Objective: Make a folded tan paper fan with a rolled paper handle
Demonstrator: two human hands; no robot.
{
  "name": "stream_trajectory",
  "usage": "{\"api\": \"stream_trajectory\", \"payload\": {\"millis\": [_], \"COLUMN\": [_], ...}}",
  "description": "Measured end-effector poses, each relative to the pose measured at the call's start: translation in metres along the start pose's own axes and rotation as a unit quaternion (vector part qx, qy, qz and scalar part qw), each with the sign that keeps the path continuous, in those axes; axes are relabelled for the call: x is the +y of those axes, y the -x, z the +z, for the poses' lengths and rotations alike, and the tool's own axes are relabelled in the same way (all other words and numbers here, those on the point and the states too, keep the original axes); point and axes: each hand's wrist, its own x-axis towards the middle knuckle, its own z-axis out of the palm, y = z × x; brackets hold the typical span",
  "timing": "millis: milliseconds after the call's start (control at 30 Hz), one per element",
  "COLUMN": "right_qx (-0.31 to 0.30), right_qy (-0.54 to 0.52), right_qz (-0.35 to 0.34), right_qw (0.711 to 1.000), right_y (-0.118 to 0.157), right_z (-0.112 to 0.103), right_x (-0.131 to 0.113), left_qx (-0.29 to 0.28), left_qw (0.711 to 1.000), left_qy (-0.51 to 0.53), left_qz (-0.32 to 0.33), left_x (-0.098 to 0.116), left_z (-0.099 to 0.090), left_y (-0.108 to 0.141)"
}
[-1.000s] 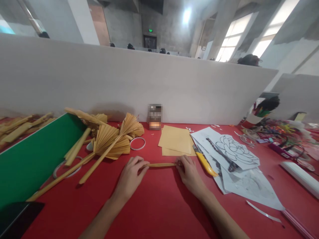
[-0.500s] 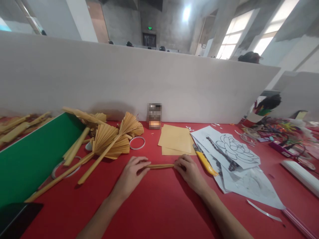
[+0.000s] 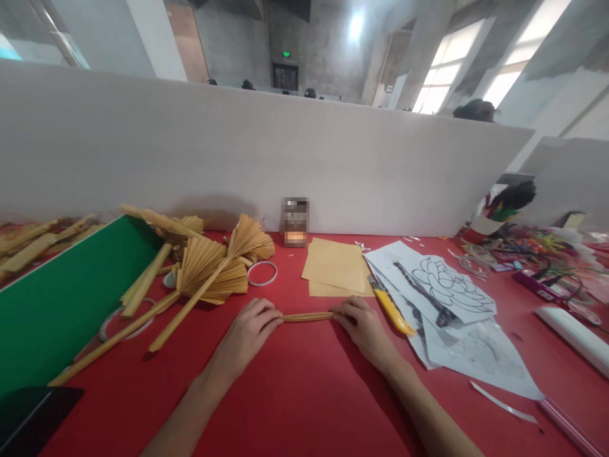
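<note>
Since the head view is the only feed reaching my desk, I work from that alone, and it shows a thin tan strip (image 3: pixel 307 317) lying crosswise in front of me, low over the red table (image 3: pixel 304 393), with a hand at either end. The left hand (image 3: pixel 254 327) pinches its left end between thumb and fingers; the right hand (image 3: pixel 359 324) pinches the other end with curled fingers, and both ends are hidden, so I can't tell how far the strip runs under them. Compared with a second ago, little has changed: the right hand sits slightly closer to the left, and the left thumb and forefinger lie nearer together. I read that as a small adjustment of grip on the strip rather than a fresh step. Whether it is one folded piece or several layers, I can't make out at this range. Just beyond the strip I see tan paper sheets (image 3: pixel 335 263), with a yellow knife (image 3: pixel 391 312) to their right beside a flower drawing (image 3: pixel 457 285). Off to the left lie pleated fans (image 3: pixel 204 263), near a white ring (image 3: pixel 262 285) and a green panel (image 3: pixel 71 292).
</note>
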Motion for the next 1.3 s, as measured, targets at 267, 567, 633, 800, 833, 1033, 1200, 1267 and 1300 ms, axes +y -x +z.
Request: {"api": "stream_trajectory", "payload": {"millis": [267, 567, 633, 800, 833, 1033, 1200, 1267, 1300], "right_qx": [0.009, 0.001, -0.003, -0.021, -0.026, -0.022, -0.022, -0.031, -0.036], "right_qy": [0.016, 0.033, 0.032, 0.041, 0.044, 0.024, -0.001, -0.007, -0.012], "right_qz": [-0.011, -0.019, -0.016, -0.023, -0.027, -0.017, 0.000, 0.008, 0.012], "right_qw": [1.000, 0.999, 0.999, 0.999, 0.998, 0.999, 1.000, 0.999, 0.999], "right_y": [0.000, 0.002, 0.002, 0.002, 0.002, 0.003, 0.003, 0.003, 0.003], "right_z": [0.001, 0.004, 0.005, 0.013, 0.016, 0.022, 0.021, 0.021, 0.021], "right_x": [0.002, 0.006, 0.006, 0.000, -0.002, -0.006, -0.009, -0.012, -0.013], "left_qx": [-0.012, -0.037, -0.034, -0.030, -0.036, -0.064, -0.077, -0.061, -0.057], "left_qw": [1.000, 0.998, 0.995, 0.978, 0.978, 0.980, 0.950, 0.942, 0.943], "left_qy": [-0.026, -0.052, -0.096, -0.193, -0.194, -0.187, -0.301, -0.329, -0.324], "left_qz": [0.003, 0.011, 0.025, 0.067, 0.066, 0.010, 0.017, 0.033, 0.050], "left_x": [-0.004, -0.003, 0.000, 0.016, 0.020, 0.028, 0.034, 0.041, 0.044], "left_z": [-0.003, -0.009, -0.008, 0.008, 0.011, 0.013, 0.012, 0.020, 0.025], "left_y": [0.001, -0.001, -0.002, 0.000, 0.000, -0.001, -0.001, 0.002, 0.003]}}
